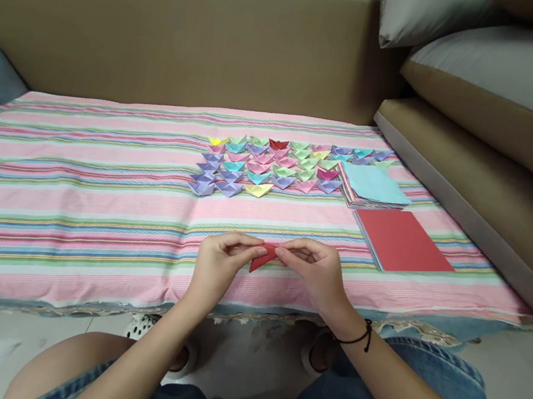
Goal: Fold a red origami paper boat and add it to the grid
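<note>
A small folded piece of red paper point(263, 261) is held between both hands above the near part of the striped cloth. My left hand point(222, 260) pinches its left upper edge between thumb and fingers. On the other side, my right hand point(313, 271) pinches the right edge the same way. One pointed corner of the paper hangs downward; the fingers cover much of the rest. Beyond the hands, several folded paper boats point(257, 176) in purple, green, pink, blue, yellow and red stand in rows.
Right of the boats lies a stack of paper sheets point(375, 183) with light blue on top. Nearer is a second stack with a red sheet point(404, 241). Large cushions point(507, 82) are piled at the right. A brown backrest point(185, 41) closes off the far side.
</note>
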Tool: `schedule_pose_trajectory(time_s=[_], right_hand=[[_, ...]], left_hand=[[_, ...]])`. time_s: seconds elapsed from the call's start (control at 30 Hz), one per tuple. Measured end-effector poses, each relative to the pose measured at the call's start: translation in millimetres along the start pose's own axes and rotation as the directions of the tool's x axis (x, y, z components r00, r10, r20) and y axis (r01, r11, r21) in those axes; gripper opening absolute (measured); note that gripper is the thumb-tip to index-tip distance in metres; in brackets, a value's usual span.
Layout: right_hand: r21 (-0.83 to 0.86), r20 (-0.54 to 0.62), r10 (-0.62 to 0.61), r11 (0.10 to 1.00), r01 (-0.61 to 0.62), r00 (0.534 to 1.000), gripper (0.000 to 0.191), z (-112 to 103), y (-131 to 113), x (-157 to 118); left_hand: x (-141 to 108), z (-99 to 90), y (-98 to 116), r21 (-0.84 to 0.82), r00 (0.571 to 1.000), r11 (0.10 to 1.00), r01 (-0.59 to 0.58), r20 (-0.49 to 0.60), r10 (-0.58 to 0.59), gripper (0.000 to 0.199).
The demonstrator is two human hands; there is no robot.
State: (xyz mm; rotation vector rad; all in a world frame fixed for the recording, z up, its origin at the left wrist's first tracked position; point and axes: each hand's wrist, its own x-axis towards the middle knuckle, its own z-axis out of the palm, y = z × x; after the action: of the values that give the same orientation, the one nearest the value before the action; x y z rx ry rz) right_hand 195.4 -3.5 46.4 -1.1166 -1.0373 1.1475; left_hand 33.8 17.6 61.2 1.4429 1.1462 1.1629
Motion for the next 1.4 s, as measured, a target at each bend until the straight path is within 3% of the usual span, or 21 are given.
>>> schedule_pose_trajectory(time_s=[0.37,0.73,0.93,1.1,1.4], right_hand=[[0.031,0.0,0.016,0.999,-0.016,1.0,0.015,1.1,5.3,0.2],[0.035,-0.011,0.051,0.998,-0.051,0.999,0.025,0.6,6.4,1.2],[0.085,-0.004,0.103,0.991,-0.102,0.995,0.038,0.7,3.6,0.6],[0.097,0.107,0.138,0.984,-0.149,0.985,0.052,2.6,2.1,-0.6],[0.137,0.099,0.162,0.975,-0.175,0.982,0.046,3.9,2.3,-1.7]], left_hand=[[2.7,0.2,1.0,0.024,0.998,0.998,0.055,0.018,-0.056,0.012],[1.1,1.0,-3.2,-0.102,0.996,0.992,0.073,0.059,-0.067,0.015],[1.3,0.9,-2.0,-0.234,0.987,0.959,0.161,0.035,-0.157,0.036],[0.5,2.4,-1.6,-0.341,0.976,0.918,0.204,0.001,-0.217,0.037],[-1.2,6.5,-3.3,-0.407,0.968,0.883,0.233,0.01,-0.251,0.041]])
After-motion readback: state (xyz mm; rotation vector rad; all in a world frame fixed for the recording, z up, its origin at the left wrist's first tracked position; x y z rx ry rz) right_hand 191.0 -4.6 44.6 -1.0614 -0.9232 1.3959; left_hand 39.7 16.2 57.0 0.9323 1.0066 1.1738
